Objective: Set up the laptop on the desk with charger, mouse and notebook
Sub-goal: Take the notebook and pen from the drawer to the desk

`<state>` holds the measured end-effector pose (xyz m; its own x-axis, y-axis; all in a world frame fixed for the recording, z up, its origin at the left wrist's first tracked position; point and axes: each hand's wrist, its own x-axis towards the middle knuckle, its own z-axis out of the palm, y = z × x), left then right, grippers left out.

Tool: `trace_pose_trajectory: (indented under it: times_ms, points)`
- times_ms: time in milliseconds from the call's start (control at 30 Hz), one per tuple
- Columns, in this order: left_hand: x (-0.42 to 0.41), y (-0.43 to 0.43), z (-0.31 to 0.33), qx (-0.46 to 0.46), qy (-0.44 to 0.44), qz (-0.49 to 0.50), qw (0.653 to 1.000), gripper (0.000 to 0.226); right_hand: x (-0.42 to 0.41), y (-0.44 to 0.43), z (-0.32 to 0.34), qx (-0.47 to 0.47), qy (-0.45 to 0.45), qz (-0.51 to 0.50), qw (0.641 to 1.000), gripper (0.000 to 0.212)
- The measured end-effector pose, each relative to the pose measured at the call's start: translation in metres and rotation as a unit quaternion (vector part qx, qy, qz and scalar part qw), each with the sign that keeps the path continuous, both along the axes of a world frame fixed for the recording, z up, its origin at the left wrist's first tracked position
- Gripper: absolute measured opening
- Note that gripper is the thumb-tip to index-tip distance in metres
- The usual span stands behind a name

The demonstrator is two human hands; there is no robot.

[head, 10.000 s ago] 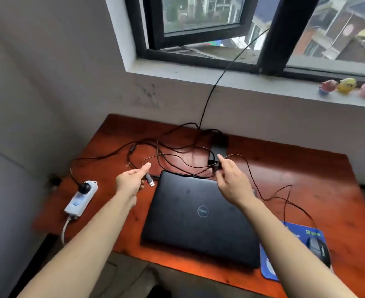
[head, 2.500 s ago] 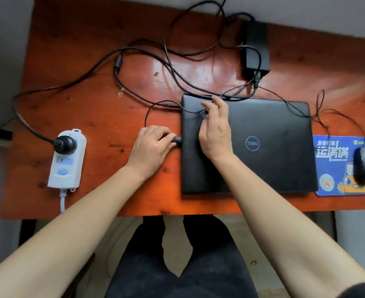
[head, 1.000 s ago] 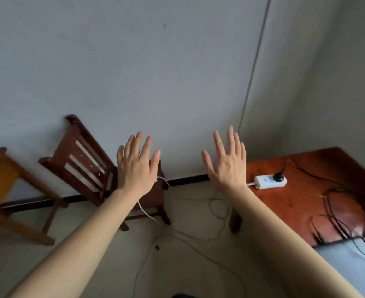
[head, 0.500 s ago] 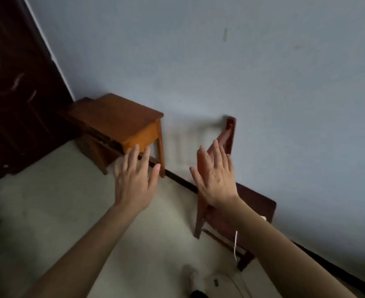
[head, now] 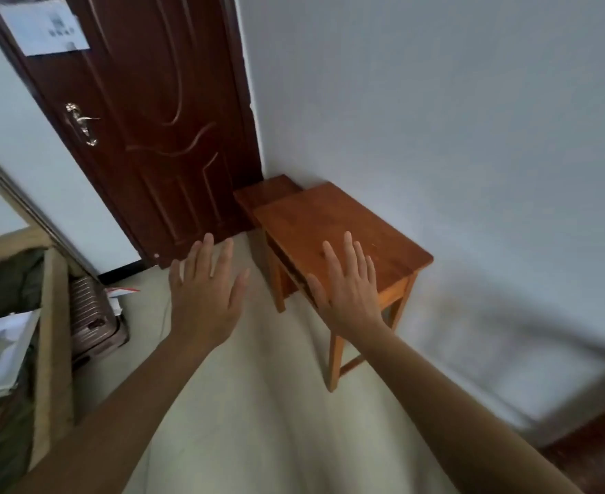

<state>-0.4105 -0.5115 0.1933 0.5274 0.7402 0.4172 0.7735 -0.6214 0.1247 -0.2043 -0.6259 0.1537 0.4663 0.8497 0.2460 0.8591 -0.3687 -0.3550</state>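
We hold our bare left hand (head: 204, 297) and bare right hand (head: 350, 294) empty, fingers spread (notebook unseen: probably light, grip its spine)

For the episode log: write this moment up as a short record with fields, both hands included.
left hand: raised, fingers straight and spread, holds nothing
right hand: raised, fingers straight, holds nothing; seen in front of the table's near edge
small wooden table: against the wall, in the corner by the door
door: dark brown, metal handle, paper sheet near its top
suitcase: ribbed, on the floor at left
task items: none in view
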Motion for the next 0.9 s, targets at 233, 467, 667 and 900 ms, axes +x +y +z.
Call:
trace_pose_trajectory:
  times_ms: [233, 467, 667, 900]
  points:
    - [-0.047, 0.170, -0.013, -0.016, -0.032, 0.077, 0.996, 0.060, -0.034, 0.217, -0.019, -0.025, -0.038, 0.102, 0.994, 0.067]
    - [-0.052, 0.357, -0.037, -0.082, -0.003, 0.032, 0.996, 0.067, -0.049, 0.378, -0.038, -0.077, -0.028, 0.079, 0.993, 0.069]
    - [-0.005, 0.489, -0.038, -0.118, 0.042, -0.019, 0.992, 0.070, -0.014, 0.469, -0.033, -0.096, -0.008, -0.001, 0.995, 0.069]
    - [0.091, 0.641, -0.067, -0.129, 0.082, -0.075, 0.985, 0.073, 0.063, 0.593, -0.071, -0.092, 0.026, -0.085, 0.992, 0.070]
